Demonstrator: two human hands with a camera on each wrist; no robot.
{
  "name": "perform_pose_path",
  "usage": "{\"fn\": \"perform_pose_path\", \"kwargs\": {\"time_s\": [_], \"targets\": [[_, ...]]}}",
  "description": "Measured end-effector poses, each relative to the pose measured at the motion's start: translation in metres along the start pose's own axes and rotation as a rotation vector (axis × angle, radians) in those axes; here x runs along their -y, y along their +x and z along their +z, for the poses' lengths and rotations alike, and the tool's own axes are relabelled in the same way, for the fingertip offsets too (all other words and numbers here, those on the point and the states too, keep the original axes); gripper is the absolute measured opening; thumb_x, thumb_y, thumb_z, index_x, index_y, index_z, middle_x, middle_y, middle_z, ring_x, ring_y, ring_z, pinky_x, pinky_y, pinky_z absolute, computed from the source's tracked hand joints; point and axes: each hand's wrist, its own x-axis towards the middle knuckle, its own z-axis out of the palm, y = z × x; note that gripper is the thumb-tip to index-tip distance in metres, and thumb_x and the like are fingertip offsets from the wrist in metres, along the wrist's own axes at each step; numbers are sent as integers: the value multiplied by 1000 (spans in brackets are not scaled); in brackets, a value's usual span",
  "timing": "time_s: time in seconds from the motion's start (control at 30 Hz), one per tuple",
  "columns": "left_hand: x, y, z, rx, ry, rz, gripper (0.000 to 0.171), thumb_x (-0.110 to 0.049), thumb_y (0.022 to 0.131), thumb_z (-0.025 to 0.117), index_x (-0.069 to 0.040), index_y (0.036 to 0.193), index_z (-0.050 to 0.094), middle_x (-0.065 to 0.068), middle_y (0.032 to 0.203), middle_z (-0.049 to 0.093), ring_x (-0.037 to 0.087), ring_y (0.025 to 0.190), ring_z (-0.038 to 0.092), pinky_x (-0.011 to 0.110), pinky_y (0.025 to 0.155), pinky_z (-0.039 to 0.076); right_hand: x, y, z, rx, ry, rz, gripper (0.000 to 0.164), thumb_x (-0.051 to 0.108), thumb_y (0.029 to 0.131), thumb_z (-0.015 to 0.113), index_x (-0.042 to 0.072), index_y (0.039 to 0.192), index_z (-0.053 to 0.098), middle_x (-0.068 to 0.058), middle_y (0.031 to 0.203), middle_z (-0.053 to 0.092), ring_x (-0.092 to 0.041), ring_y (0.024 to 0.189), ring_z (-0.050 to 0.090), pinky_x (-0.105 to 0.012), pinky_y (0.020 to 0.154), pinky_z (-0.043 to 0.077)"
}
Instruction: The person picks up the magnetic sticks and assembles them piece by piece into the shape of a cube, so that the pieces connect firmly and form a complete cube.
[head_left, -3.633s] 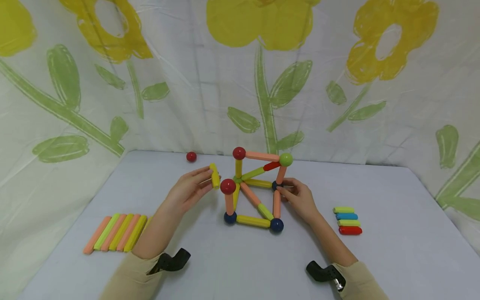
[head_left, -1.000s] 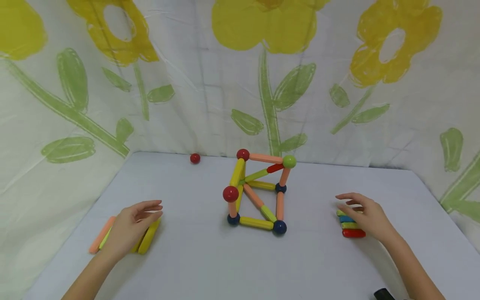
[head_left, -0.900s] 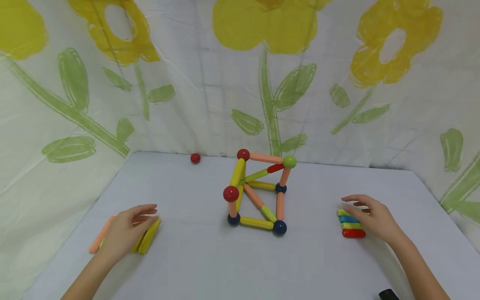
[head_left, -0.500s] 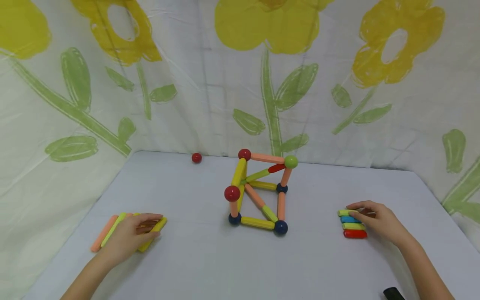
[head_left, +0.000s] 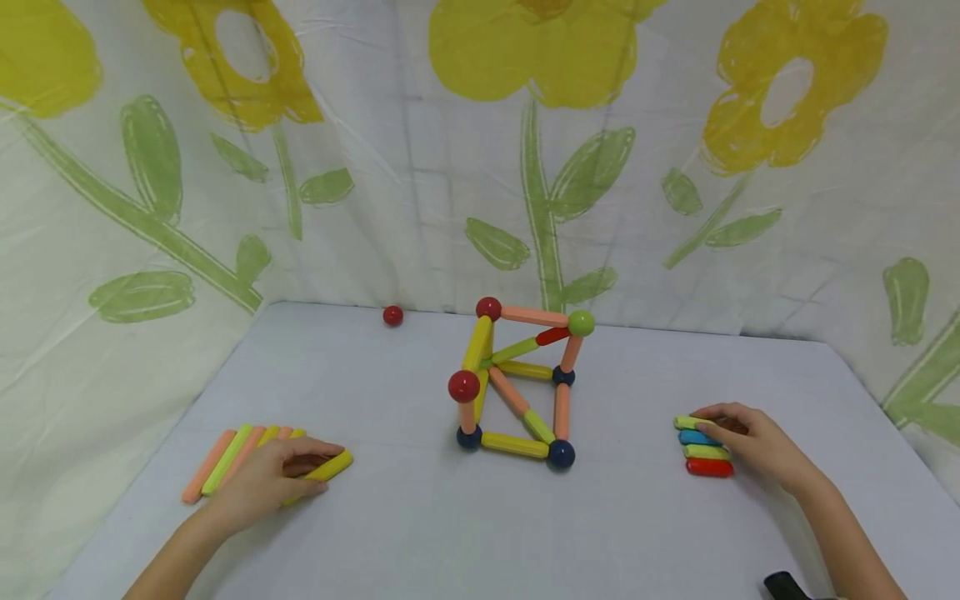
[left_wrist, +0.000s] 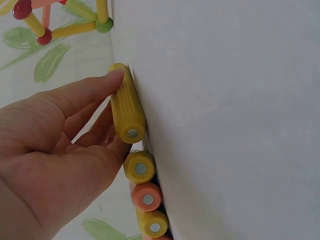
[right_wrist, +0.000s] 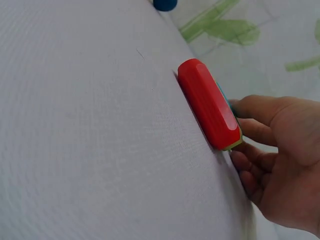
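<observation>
My left hand (head_left: 262, 483) pinches a yellow magnetic stick (left_wrist: 127, 107) between thumb and fingers, at the right end of a row of long sticks (head_left: 217, 458). In the head view that stick is turned at an angle to the row. At the right, my right hand (head_left: 761, 446) has thumb and index finger around the right end of a short light green stick (head_left: 686, 422). Below it lie a blue stick (head_left: 690, 437), another light green one (head_left: 705, 452) and a red one (right_wrist: 207, 105). Most of the pinched green stick is hidden in the right wrist view.
A frame of magnetic sticks and balls stands mid-table, with a red ball (head_left: 463, 386) at its front left top and a light green ball (head_left: 581, 322) at its back right. One loose red ball (head_left: 392, 316) lies near the back edge. Behind hangs a flowered curtain (head_left: 375, 167).
A yellow stick, earlier in my left hand, now joins the frame's two red balls. Both hands have left the frame for the side rows. The left has swung the end yellow stick rightward.
</observation>
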Motion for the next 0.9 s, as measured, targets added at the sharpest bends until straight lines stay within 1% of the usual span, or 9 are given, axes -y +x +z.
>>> {"fn": "perform_pose_path", "kwargs": {"time_s": [0.17,0.27,0.4,0.5,0.6,0.63,0.73,0.83,0.9], "targets": [[-3,-1,4,-29,20,26,39,0,90,80,9,126,70,20,122,71,9,102,69,21,85,60,-1,1,1,-1,21,17,35,22,109,61,-6,130,66,-7,109,69,-7,86,57,-21,73,52],[-5,-2,5,-36,30,32,37,0,91,79,9,126,70,20,122,72,13,102,70,22,85,60,-1,1,1,-3,21,17,36,22,110,59,-6,131,65,-7,109,69,-6,86,58,-22,74,52],[-6,-2,5,-35,37,46,36,-1,93,77,9,127,70,20,123,72,5,104,68,21,86,59,0,1,0,-14,-3,14,37,23,110,59,-5,132,64,-14,119,70,0,90,58,-22,76,52],[-7,-1,6,-32,34,80,35,-2,95,75,9,128,69,21,125,72,-2,106,65,21,87,59,3,1,-1,-28,-32,16,37,26,110,59,-3,133,65,-18,126,68,2,95,58,-21,77,52],[-11,1,7,-21,16,114,34,-3,98,72,7,131,69,23,130,70,-3,108,65,21,88,58,9,2,-1,-37,-50,10,37,28,110,60,-1,132,66,-21,130,66,-14,105,64,-22,78,53],[-13,2,7,-15,8,121,34,-4,99,71,6,132,69,23,132,70,-2,108,65,22,89,58,11,3,-1,-41,-51,3,37,28,109,60,0,131,67,-21,130,66,-19,107,65,-22,79,54],[-23,5,9,13,-19,117,35,-9,101,70,1,134,69,21,136,69,6,109,68,23,89,58,20,5,0,-47,-44,-30,34,28,109,61,1,130,68,-19,128,68,-19,109,65,-21,80,54],[-34,11,13,64,-71,85,36,-13,102,69,-2,137,69,19,139,68,20,113,69,23,88,58,30,6,3,-52,-15,-89,30,23,109,62,1,129,68,-16,123,69,-5,101,63,-21,79,56],[-41,16,18,107,-122,61,37,-14,103,69,-2,138,68,20,141,66,28,115,67,24,88,57,37,8,5,-55,8,-127,28,21,108,62,2,128,68,-14,120,70,-2,97,63,-21,79,57]]}}
